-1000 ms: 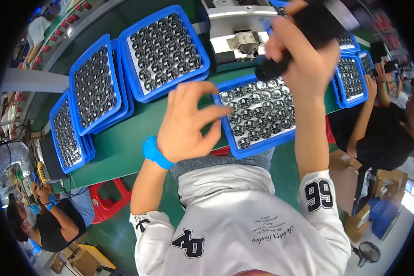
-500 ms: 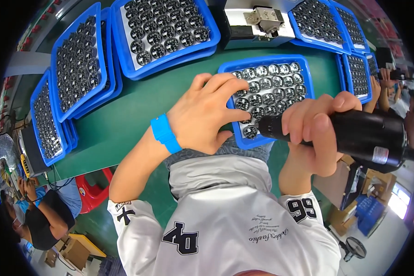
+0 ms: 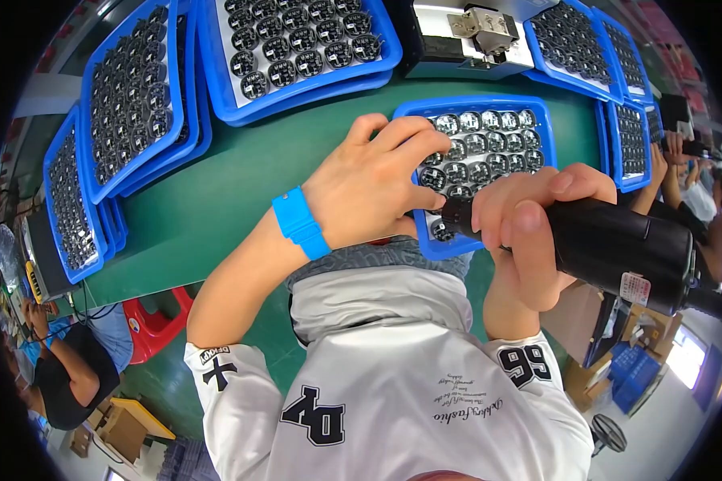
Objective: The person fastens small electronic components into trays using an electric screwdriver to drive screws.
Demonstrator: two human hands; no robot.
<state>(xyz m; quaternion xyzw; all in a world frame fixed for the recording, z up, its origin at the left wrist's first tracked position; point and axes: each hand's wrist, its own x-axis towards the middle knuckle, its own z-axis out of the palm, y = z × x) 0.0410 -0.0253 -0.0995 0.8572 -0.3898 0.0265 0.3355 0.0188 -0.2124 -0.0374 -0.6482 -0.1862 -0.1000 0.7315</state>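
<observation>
My right hand (image 3: 529, 228) is wrapped around a black power screwdriver (image 3: 618, 252), held almost level. Its nose end points left, over the lower left part of a blue tray (image 3: 549, 136). Rows of round black-and-silver electronic parts (image 3: 477, 144) fill that tray on a white liner. My left hand (image 3: 373, 180), with a blue wristband (image 3: 299, 223), reaches over the tray's left edge. Its fingers are bent and apart, and one fingertip lies right beside the screwdriver's nose. The thumb is partly hidden. Below the nose sits one round part (image 3: 441, 231) in the near left corner.
Stacked blue trays of similar parts stand at the left (image 3: 128, 104), top middle (image 3: 297, 48) and right (image 3: 578, 48). A metal-topped machine (image 3: 485, 36) is at the back of the green table (image 3: 241, 176). Other people work at both sides; a red stool (image 3: 156, 325) stands lower left.
The screwdriver and my right hand have shifted slightly left and lower. My left hand has moved a little right, its fingertip now close against the screwdriver's nose. The view has shifted slightly.
</observation>
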